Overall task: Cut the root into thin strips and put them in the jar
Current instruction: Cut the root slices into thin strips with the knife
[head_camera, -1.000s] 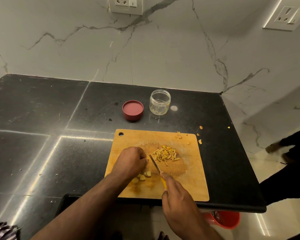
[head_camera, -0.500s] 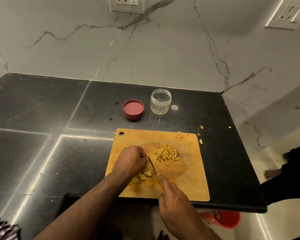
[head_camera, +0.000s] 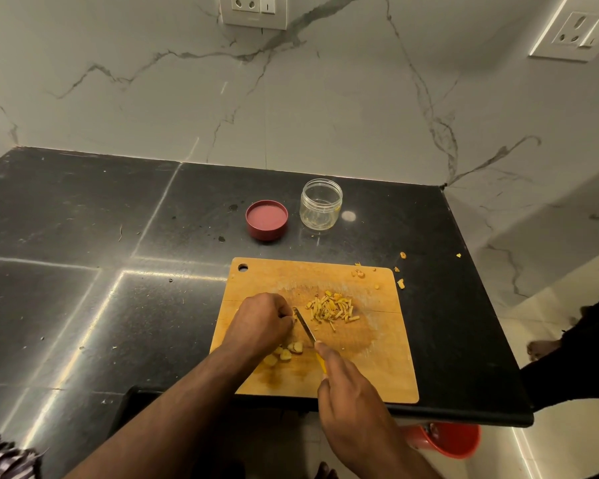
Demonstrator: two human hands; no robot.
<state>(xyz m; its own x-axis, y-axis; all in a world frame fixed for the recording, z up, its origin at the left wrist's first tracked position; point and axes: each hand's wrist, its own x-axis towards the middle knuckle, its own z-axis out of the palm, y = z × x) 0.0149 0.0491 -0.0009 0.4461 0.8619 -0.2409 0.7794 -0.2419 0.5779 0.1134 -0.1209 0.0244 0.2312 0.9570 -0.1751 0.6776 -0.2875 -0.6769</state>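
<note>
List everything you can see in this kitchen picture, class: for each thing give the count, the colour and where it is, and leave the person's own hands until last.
Cutting board: one, wooden, near edge of the counter.
Counter: one, black stone, along the marble wall.
Jar: one, clear, open and empty, behind the board.
Lid: one, red, upturned, left of the jar.
Strips: one pile, yellow, middle of the board.
Root slices: a few, pale yellow, near the left hand.
Scraps: several, yellow, by the board's far right corner.
Knife: one, yellow handle, blade on the board.
Wall sockets: two, white, on the wall.
Bucket: one, red, on the floor under the counter edge.
Left hand: curled over the root.
Right hand: grips the knife.
</note>
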